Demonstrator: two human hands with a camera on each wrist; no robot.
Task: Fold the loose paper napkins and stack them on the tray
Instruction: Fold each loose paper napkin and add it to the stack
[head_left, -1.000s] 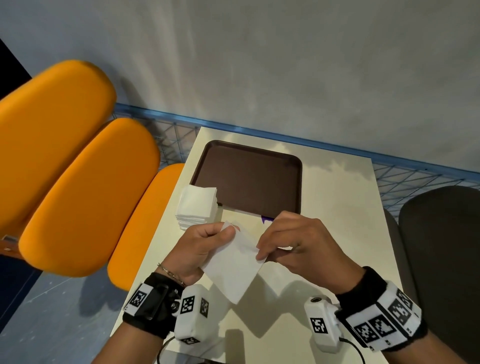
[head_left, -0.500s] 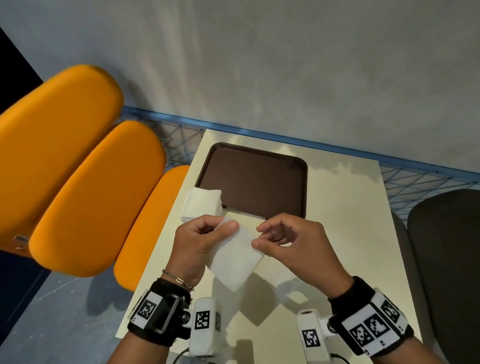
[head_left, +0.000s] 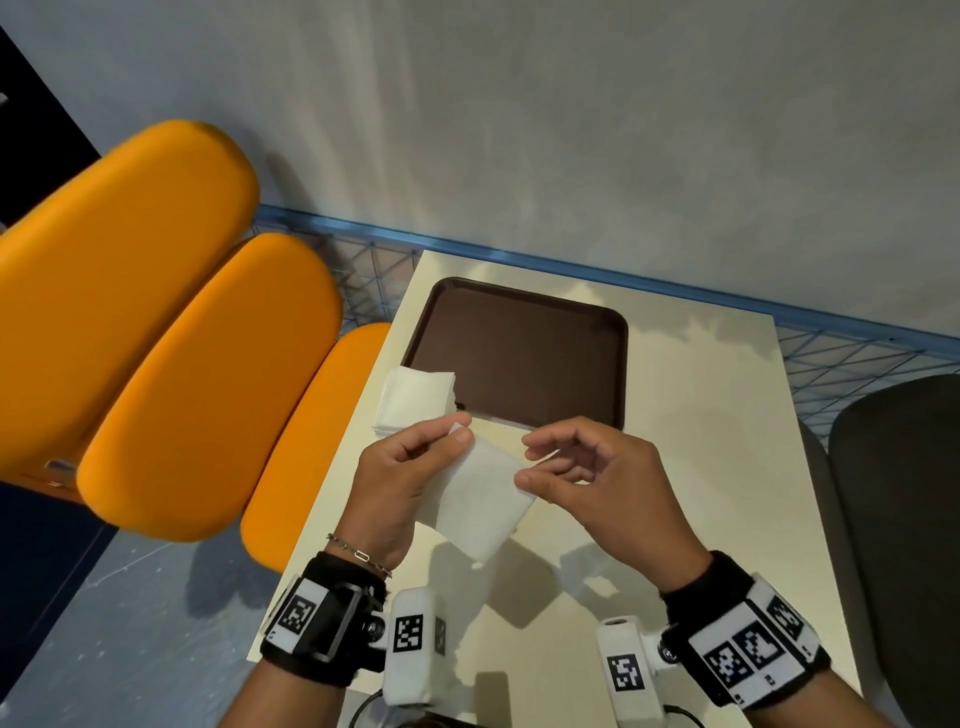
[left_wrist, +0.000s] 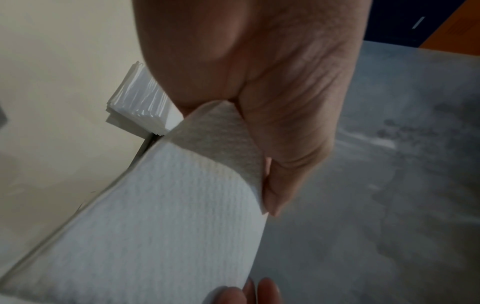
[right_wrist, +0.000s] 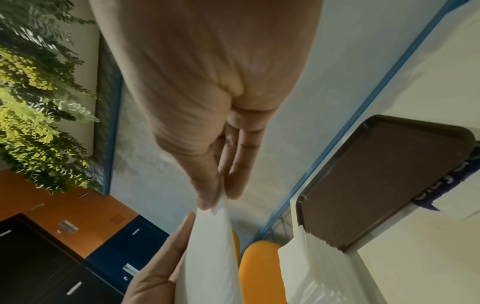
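Dim, warm light from above; hard hand shadows on table (head_left: 701, 467) near edge. Wide-angle bending at borders. Wrist views soft, noisy, blurred close up.

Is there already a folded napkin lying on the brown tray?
No, in the head view the brown tray holds no napkin; the napkin stack sits on the table beside its near left corner.

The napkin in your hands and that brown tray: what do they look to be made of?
The napkin looks like soft, matte white tissue paper: an embossed ribbed texture shows and it curls limply. The tray looks like hard dark-brown plastic with a dull finish and a moulded raised rim, though the material is uncertain.
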